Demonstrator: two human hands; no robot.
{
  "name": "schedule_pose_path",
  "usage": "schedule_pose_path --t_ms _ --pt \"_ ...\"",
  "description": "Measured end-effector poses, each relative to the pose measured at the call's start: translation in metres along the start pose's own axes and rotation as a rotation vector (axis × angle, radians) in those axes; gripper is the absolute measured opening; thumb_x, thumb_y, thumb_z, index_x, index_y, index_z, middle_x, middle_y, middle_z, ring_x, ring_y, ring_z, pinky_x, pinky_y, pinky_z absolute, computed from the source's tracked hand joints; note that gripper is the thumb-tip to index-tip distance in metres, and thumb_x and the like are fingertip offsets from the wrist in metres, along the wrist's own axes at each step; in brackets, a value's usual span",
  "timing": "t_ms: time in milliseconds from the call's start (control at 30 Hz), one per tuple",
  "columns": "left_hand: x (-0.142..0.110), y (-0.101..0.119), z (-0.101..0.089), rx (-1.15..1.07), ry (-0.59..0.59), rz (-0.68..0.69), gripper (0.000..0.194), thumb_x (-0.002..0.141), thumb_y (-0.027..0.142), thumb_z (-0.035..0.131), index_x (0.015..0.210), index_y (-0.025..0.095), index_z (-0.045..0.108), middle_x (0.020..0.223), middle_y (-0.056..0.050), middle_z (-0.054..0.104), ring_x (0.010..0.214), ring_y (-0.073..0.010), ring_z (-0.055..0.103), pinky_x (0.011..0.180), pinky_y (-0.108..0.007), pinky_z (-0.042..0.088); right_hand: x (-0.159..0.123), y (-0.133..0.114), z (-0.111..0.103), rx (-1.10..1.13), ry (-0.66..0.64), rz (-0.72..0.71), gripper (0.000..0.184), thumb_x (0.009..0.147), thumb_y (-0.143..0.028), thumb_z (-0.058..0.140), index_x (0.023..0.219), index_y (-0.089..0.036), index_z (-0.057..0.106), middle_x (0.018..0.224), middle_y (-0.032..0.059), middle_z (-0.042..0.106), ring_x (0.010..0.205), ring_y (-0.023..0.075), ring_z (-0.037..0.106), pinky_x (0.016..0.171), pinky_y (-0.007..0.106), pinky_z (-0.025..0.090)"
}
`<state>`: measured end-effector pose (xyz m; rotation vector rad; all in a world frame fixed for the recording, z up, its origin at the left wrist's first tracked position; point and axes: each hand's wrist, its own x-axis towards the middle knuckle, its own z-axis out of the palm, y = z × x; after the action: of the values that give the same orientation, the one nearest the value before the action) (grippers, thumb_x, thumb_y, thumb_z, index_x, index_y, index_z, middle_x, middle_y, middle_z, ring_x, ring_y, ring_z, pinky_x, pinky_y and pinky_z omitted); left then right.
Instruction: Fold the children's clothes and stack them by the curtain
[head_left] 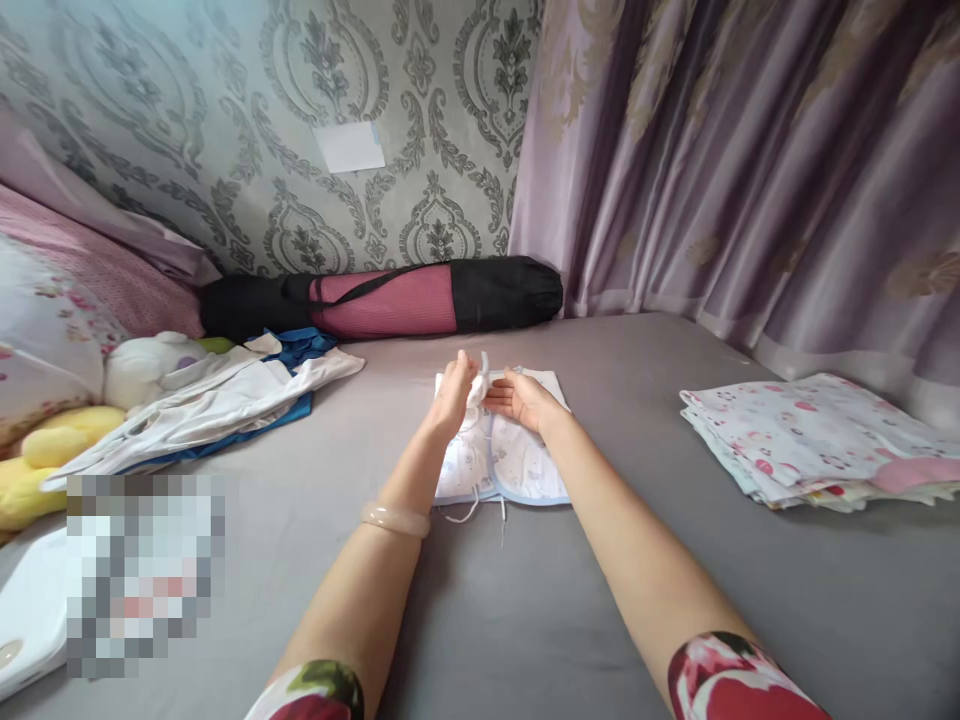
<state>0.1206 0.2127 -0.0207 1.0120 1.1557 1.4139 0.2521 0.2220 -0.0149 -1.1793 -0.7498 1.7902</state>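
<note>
In the head camera view, a small white cotton garment with a pale printed front and light-blue edging [528,462] lies on a smooth grey bedsheet [645,620], straight ahead of the person, its body reaching back from beneath the hands towards the wearer. Its outline looks roughly square, with no clear long axis, though a blue-edged seam runs away from the person near the middle, and thin white ties [472,508] trail off the near edge. A white twisted strip of soft cloth [477,391] rises between the hands, both about equally near. The left hand [448,396], its fingers curled close together at the strip's left side, may be pinching it, but the grasp cannot be told; the right hand [525,400] is loosely open, fingers extended and fingertips beside the strip, with no grip showing. The hands hide part of the garment's far portion, the strip's upper tip is blurred, and pixelation masks an object at lower left, where a white item [34,600] is cut off by the frame
</note>
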Motion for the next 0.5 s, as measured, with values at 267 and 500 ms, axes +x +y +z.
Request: schedule_pose_path --t_ms 267,500 --pt "0.012 0.01 -0.044 0.302 0.173 0.064 0.034 0.09 0.036 0.043 0.116 0.016 0.052 0.126 -0.016 0.062 0.121 -0.0223 0.056 0.105 -0.038 0.038 -0.001 0.002 0.003 -0.114 0.06 -0.082 0.008 0.093 -0.012 0.052 0.088 -0.012 0.058 0.072 0.0052 0.066 0.063 0.012 0.066 0.059 0.022 0.058" --pt "0.015 -0.017 -0.056 0.686 0.034 0.095 0.042 0.07 0.011 0.055 0.11 0.022 0.061 0.119 -0.01 0.067 0.117 -0.0265 0.057 0.105 -0.042 0.038 0.0 0.003 -0.008 -0.658 0.232 -0.231 0.013 0.091 -0.022 0.051 0.082 -0.018 0.059 0.063 0.0025 0.065 0.06 0.0164 0.066 0.056 0.025 0.053"
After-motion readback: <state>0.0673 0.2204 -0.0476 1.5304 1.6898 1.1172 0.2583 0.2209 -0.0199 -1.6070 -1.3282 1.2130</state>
